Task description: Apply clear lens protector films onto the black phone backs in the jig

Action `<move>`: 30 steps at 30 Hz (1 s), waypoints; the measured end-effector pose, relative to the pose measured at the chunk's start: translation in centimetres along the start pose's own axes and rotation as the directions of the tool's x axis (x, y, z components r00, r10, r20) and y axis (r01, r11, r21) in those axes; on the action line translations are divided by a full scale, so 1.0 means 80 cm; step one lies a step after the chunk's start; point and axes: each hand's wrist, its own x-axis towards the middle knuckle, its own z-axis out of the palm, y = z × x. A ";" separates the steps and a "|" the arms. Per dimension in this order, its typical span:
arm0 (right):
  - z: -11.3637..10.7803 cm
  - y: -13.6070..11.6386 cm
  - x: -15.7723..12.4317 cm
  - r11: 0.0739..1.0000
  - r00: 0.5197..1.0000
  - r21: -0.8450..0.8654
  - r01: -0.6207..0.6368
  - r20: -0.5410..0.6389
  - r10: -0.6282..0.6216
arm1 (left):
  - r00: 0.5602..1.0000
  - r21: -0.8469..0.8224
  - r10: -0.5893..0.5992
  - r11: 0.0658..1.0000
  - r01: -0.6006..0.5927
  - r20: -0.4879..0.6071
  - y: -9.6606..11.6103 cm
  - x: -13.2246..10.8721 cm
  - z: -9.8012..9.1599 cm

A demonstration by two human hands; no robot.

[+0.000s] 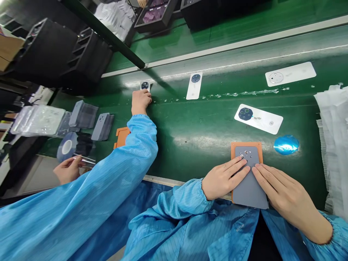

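Note:
A grey phone back cover (248, 183) with round camera holes lies on an orange jig (246, 145) at the near edge of the green belt. My left hand (224, 178) rests flat on the cover's left side, fingertips next to the holes. My right hand (282, 192) lies flat on its right side, fingers pointing toward the left hand. Both hands press the cover and grip nothing.
A co-worker in a blue sleeve (136, 145) reaches a hand (140, 102) to a small card (145, 85) on the belt (190, 123). White cards (258, 118) (194, 85) (290, 74), a blue film disc (286, 144), stacked grey covers (102, 126) and white bags (333, 145) lie around.

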 end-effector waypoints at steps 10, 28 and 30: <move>0.042 0.009 0.005 0.991 0.986 -0.134 -0.002 0.166 0.024 | 0.984 0.255 -0.115 0.964 0.077 0.138 0.001 -0.002 0.015; 0.038 -0.021 -0.020 0.990 0.969 -0.092 -0.104 0.216 0.122 | 0.900 -0.315 -0.104 0.915 0.253 0.423 -0.053 0.014 -0.045; 0.038 -0.020 -0.020 0.990 0.971 -0.111 -0.090 0.212 0.112 | 0.910 -0.376 -0.228 0.855 0.357 0.345 -0.079 0.036 -0.042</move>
